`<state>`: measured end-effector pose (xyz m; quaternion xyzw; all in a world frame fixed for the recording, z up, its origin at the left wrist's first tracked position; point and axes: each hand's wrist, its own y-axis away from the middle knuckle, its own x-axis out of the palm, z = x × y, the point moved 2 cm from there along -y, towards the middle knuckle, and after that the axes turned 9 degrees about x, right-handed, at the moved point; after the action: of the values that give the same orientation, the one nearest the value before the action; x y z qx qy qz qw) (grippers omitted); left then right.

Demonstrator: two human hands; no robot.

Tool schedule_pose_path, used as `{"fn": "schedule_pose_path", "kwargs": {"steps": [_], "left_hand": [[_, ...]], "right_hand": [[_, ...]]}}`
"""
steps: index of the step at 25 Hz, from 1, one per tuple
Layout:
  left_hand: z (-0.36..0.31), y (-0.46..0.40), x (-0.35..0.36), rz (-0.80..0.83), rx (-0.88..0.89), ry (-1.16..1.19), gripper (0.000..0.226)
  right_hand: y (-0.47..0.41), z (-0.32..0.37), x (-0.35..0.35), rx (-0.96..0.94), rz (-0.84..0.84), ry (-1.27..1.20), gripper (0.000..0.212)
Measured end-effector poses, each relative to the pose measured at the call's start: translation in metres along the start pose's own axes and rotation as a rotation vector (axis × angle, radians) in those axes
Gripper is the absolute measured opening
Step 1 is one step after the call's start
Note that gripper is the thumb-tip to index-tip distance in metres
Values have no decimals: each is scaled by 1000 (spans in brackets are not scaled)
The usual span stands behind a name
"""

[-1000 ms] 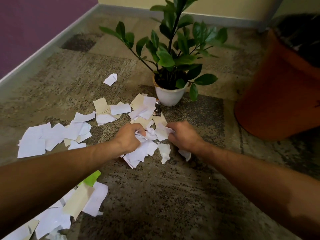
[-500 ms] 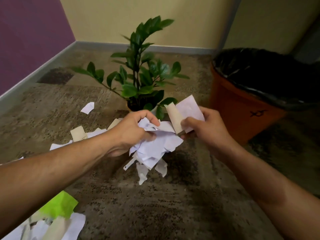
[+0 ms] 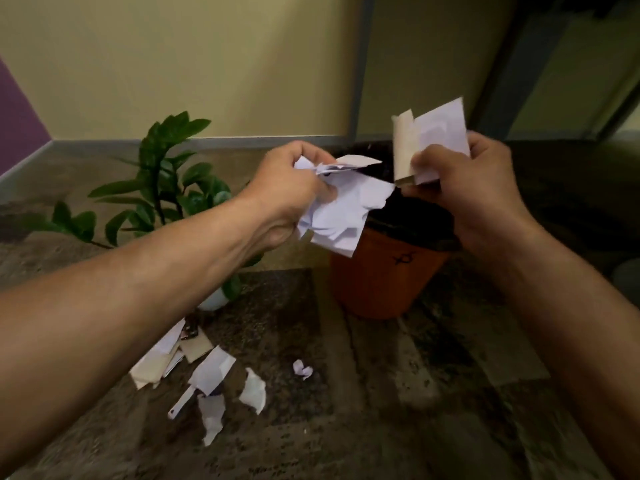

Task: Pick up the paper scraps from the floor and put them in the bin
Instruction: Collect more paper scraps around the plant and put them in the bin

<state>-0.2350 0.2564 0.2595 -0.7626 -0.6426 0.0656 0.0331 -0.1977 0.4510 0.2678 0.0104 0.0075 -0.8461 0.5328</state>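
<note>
My left hand (image 3: 287,195) grips a crumpled bunch of white paper scraps (image 3: 343,213) held over the near rim of the orange bin (image 3: 381,282), which has a black liner. My right hand (image 3: 464,181) pinches a white scrap and a beige scrap (image 3: 433,140), raised above the bin's opening. Several loose scraps (image 3: 211,372) lie on the carpet below my left forearm, and a small crumpled bit (image 3: 302,368) lies apart to their right.
A potted green plant (image 3: 162,188) in a white pot stands left of the bin, partly behind my left arm. Yellow walls with a grey skirting board close off the back. A dark doorway frame rises at the right.
Both hands have lifted from the floor pile with their scraps and moved right and up to the bin. A few scraps have dropped onto the carpet.
</note>
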Motion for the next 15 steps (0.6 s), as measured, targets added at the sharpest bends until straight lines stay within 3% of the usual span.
{"fn": "schedule_pose_path", "kwargs": {"steps": [5, 7, 10, 12, 15], "left_hand": [[-4, -58, 61, -118, 17, -124, 34], [-2, -71, 73, -102, 7, -207, 33], [-2, -75, 76, -4, -9, -229, 81], [-4, -68, 67, 17, 29, -158, 84], [-1, -49, 37, -25, 68, -96, 70]], "right_hand": [[-49, -17, -32, 133, -114, 226, 41], [-59, -23, -31, 126, -79, 304, 40], [-60, -23, -24, 58, -48, 384, 45], [-53, -22, -17, -41, -115, 479, 46], [-29, -19, 13, -207, -113, 532, 43]]}}
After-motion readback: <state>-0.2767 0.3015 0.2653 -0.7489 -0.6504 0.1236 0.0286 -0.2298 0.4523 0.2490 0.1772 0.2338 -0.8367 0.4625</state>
